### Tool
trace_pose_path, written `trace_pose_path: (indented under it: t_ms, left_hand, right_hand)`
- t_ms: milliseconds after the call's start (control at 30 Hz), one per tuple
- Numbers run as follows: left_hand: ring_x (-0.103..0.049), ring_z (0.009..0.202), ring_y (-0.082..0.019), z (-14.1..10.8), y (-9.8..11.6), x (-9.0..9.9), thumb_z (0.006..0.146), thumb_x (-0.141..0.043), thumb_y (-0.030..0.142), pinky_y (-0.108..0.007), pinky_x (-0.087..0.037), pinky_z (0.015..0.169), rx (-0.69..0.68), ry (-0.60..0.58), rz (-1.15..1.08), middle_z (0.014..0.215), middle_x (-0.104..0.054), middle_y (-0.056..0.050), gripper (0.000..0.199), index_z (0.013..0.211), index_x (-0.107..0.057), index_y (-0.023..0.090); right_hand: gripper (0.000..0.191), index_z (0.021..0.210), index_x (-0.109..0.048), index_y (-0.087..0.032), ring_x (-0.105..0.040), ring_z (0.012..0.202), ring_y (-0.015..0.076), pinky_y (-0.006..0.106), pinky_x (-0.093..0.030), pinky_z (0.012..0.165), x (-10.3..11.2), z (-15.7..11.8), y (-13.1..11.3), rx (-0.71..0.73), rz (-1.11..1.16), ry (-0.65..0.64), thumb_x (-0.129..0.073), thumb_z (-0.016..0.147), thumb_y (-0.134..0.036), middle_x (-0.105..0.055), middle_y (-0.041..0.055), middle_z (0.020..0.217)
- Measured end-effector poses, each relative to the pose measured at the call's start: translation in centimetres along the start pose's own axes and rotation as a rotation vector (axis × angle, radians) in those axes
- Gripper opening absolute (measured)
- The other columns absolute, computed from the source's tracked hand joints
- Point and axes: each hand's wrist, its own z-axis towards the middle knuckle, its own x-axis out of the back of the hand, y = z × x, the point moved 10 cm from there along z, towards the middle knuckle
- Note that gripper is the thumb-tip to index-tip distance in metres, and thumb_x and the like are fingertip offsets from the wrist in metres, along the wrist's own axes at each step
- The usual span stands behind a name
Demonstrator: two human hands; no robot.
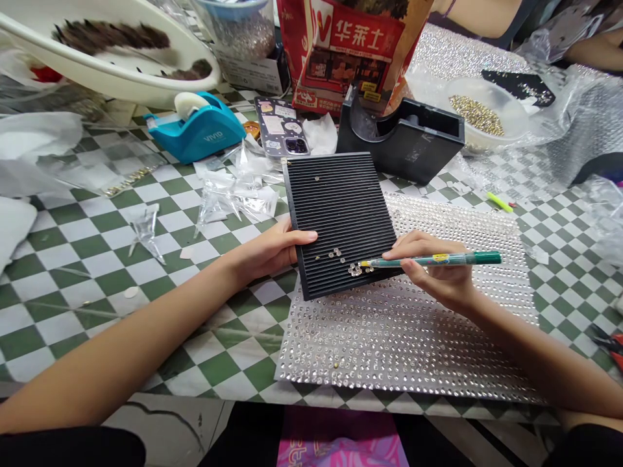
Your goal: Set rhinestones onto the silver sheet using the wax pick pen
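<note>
Soft overhead light, scattered glints, stretched edges, slight blur

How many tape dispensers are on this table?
2. The blue one sits left of the patterned phone; the black one stands in front of the red bag, just beyond the ridged black tray. Others could be hidden behind the clutter.

"What pattern has the tablecloth (100,224)?"

"Green and whitish checks."

"And the grooved tray (341,214)?"

"Black, finely striped. Towards its four o'clock, the teal pen (452,259) has a yellow tip (365,264) and green cap (487,257)."

"The tape dispensers?"

"Blue one (195,136) at ten, black one (413,146) at one."

"Rhinestone sheet (370,350), five o'clock?"

"Silvery white, dotted in rows."
</note>
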Motion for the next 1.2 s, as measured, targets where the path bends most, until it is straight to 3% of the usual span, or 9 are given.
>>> trace_pose_path:
  t_ms: [800, 1200]
  left_hand:
    - [-0.081, 0.109, -0.029, -0.13, 0.23, -0.04, 0.076, -0.087, 0.013, -0.024, -0.070, 0.078, -0.004, 0.012, 0.010, 0.124, -0.081, -0.014, 0.048, 0.120, -0.068, 0.012]
    - [-0.081, 0.111, -0.029, -0.06, 0.13, 0.15, 0.075, -0.089, 0.016, -0.024, -0.070, 0.077, -0.010, 0.008, 0.011, 0.123, -0.082, -0.013, 0.051, 0.121, -0.067, 0.014]
  right_hand:
    - [0.020, 0.109, -0.082, -0.030, -0.073, 0.081, 0.0149, 0.030, -0.059, 0.072, 0.07, -0.08, 0.07, -0.007, 0.017, 0.015, -0.071, 0.097, -0.018, -0.082, 0.0010, 0.094]
    - [0.017, 0.111, -0.080, -0.028, -0.074, 0.080, 0.0162, 0.033, -0.059, 0.070, 0.13, 0.03, -0.66, 0.065, -0.026, 0.024, -0.069, 0.100, -0.022, -0.082, 0.0007, 0.090]
